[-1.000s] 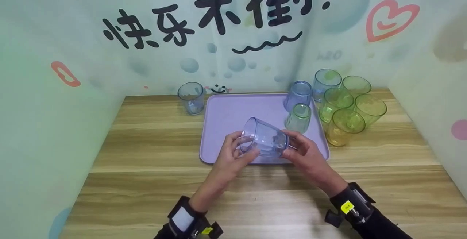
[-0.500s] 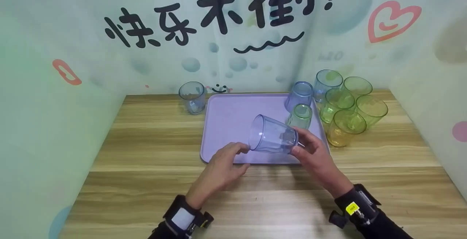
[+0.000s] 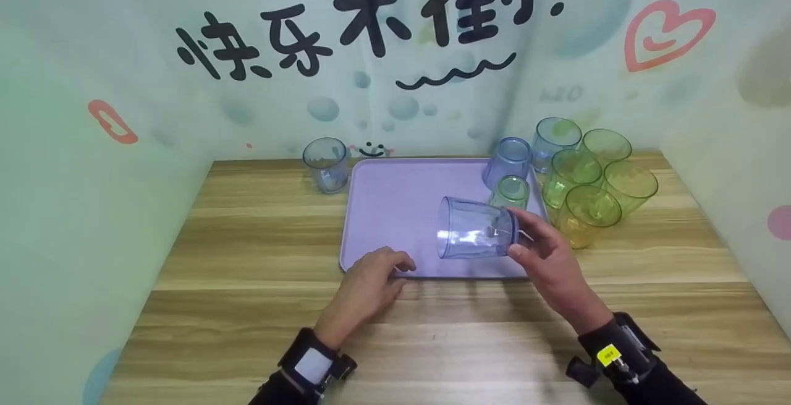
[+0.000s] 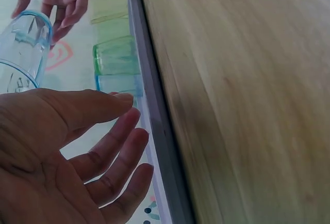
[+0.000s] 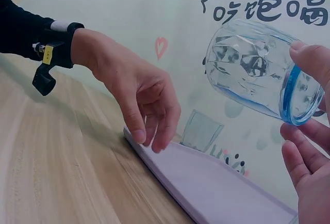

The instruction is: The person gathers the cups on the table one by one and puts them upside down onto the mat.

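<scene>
One clear blue cup (image 3: pixel 476 229), held sideways above the tray (image 3: pixel 389 207)
The right hand (image 3: pixel 555 269) pinches one end in a thumb-and-finger grip; the left hand (image 3: pixel 371 280) (fingers loosely bent, holding nothing) is at the tray's near edge. Behind, a green cup (image 3: pixel 511 192) stands upside down.

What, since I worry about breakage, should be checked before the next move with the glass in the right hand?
1. Held glass gripped: ok, the right hand holds one end.
2. Held glass turned for setting down: not ok, it is on its side in midair.
3. Left hand off the held glass: ok, apart from it.
4. Left hand off the tray: cannot tell.
5. Room on the tray: ok, its left part bears no glass.
6. Blue tumbler and green tumbler standing: ok, both upside down.
</scene>
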A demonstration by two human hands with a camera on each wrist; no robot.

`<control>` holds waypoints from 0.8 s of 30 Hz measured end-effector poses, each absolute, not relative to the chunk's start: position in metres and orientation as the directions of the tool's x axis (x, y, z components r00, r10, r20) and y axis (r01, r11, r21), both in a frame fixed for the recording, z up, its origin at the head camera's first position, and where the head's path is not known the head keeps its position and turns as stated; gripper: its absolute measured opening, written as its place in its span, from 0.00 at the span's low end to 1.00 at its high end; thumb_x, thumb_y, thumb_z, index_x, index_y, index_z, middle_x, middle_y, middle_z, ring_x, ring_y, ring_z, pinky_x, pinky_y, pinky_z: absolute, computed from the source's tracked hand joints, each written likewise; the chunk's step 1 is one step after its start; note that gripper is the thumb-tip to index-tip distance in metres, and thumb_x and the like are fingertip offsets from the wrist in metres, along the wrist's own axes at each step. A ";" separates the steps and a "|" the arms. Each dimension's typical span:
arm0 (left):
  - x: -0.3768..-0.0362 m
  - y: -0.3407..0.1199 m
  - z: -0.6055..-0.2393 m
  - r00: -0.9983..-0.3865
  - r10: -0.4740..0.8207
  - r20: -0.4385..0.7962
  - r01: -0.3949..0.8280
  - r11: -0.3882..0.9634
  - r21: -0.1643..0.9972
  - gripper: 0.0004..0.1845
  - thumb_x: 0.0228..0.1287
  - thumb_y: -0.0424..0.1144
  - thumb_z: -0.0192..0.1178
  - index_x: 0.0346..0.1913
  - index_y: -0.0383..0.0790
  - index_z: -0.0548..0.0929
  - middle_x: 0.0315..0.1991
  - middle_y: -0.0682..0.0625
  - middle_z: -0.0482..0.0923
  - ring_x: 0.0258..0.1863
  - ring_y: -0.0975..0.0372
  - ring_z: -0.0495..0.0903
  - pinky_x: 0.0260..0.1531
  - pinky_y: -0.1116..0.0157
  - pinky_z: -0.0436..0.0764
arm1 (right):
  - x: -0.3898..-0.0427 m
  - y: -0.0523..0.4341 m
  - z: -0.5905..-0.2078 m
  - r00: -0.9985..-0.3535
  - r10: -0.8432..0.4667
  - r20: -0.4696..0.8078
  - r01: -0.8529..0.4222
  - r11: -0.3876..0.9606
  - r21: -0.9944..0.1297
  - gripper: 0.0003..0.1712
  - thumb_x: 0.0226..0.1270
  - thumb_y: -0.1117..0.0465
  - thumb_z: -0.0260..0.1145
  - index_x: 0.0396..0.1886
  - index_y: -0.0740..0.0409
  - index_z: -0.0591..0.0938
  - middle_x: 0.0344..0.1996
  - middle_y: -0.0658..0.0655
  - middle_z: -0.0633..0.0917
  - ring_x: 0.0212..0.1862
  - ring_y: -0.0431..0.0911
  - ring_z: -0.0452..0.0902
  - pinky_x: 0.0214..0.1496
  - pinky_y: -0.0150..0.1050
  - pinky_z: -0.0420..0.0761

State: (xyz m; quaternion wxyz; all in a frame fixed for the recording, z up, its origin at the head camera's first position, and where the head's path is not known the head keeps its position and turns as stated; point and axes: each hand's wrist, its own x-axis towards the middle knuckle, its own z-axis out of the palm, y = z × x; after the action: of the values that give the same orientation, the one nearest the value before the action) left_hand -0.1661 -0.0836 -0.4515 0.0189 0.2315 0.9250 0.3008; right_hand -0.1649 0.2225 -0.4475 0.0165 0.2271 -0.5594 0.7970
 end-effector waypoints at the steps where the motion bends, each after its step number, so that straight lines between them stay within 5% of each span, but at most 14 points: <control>1: -0.166 -0.084 -0.452 -0.894 0.436 0.100 0.413 0.717 0.562 0.15 0.57 0.25 0.69 0.47 0.42 0.87 0.41 0.50 0.84 0.42 0.57 0.81 0.44 0.58 0.80 | -0.165 0.224 -0.446 -0.899 -0.216 0.381 -0.284 -0.376 -0.882 0.30 0.69 0.78 0.61 0.70 0.64 0.73 0.64 0.65 0.74 0.61 0.56 0.74 0.61 0.43 0.76; 24: -0.171 -0.087 -0.463 -0.906 0.394 0.154 0.416 0.768 0.487 0.09 0.60 0.27 0.69 0.38 0.44 0.89 0.36 0.52 0.83 0.39 0.56 0.82 0.39 0.57 0.80 | -0.175 0.250 -0.435 -0.907 0.013 0.421 -0.402 -0.319 -0.858 0.32 0.60 0.87 0.62 0.66 0.76 0.71 0.60 0.66 0.79 0.61 0.55 0.74 0.64 0.41 0.73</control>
State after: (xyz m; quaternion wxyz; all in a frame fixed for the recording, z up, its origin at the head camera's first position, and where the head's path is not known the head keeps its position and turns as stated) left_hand -0.1710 -0.0874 -0.4634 -0.0211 0.2155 0.9399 0.2641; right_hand -0.1752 0.2500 -0.4352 0.1308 0.1712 -0.5685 0.7940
